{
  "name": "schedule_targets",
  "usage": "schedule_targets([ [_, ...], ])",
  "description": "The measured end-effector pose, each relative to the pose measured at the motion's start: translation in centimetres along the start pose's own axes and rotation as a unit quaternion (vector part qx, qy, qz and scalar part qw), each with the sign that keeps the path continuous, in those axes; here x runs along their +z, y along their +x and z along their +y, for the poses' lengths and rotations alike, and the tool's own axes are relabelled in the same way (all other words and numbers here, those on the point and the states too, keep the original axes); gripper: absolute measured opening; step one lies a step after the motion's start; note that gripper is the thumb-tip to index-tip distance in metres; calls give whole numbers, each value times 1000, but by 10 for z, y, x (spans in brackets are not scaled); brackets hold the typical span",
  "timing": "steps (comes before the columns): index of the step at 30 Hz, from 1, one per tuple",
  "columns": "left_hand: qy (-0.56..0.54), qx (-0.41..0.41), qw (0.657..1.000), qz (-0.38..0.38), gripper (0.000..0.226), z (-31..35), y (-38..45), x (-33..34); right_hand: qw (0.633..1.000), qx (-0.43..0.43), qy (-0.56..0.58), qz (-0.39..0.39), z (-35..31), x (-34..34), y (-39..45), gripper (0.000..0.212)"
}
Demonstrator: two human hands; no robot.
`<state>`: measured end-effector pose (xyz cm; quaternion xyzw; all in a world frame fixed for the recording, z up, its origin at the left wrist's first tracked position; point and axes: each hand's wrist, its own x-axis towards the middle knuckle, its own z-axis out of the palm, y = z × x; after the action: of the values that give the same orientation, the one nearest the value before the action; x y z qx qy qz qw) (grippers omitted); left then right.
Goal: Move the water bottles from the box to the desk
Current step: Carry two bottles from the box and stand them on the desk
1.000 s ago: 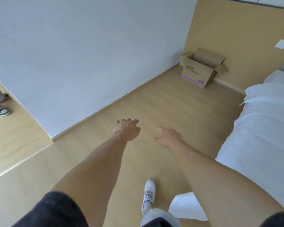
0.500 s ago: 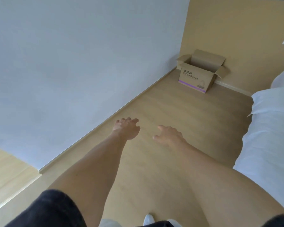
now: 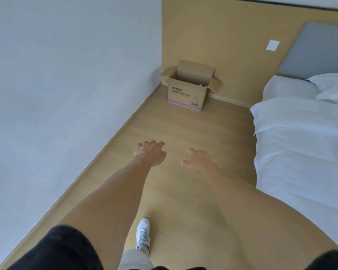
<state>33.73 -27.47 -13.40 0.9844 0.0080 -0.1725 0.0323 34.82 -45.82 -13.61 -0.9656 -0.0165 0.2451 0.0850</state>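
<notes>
An open cardboard box [image 3: 186, 94] with a purple stripe stands on the wooden floor in the far corner, its flaps up. A white bottle cap [image 3: 201, 85] just shows above its right rim; the rest of the inside is hidden. My left hand [image 3: 150, 153] and my right hand [image 3: 200, 160] reach forward over the floor, well short of the box. Both hold nothing and their fingers are apart. No desk is in view.
A grey wall [image 3: 66, 84] runs along the left. A bed [image 3: 304, 145] with white sheets and pillows fills the right side. A strip of wooden floor [image 3: 183, 129] leads between them to the box. My white shoe [image 3: 143, 233] is below.
The view has come closer to the box and turned right, so the bed's pillows and headboard now show. My foot has stepped forward. Both hands stay empty and outstretched.
</notes>
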Motion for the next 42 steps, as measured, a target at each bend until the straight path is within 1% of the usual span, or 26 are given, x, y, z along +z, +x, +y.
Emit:
schedule_targets([
  [6, 3, 38, 999, -4, 50, -44, 111, -50, 998, 46, 36, 2, -49, -46, 89, 70],
  [10, 8, 49, 999, -3, 50, -66, 174, -80, 998, 59, 38, 7, -70, -79, 135, 68],
  [18, 17, 62, 998, -18, 49, -92, 272, -103, 997, 70, 18, 1, -96, -125, 215, 65],
  [22, 21, 55, 998, -24, 50, -98, 322, -114, 997, 69, 25, -7, -101, -139, 269, 66],
  [27, 21, 43, 999, -12, 50, -102, 401, -138, 998, 54, 44, -12, -103, -170, 353, 69],
  [35, 6, 10, 1000, -9, 50, -87, 541, -205, 998, 19, 59, -21, -97, -246, 496, 71],
  [42, -1, 14, 1000, 0, 47, -73, 630, -235, 999, 14, 44, -28, -90, -288, 578, 70],
])
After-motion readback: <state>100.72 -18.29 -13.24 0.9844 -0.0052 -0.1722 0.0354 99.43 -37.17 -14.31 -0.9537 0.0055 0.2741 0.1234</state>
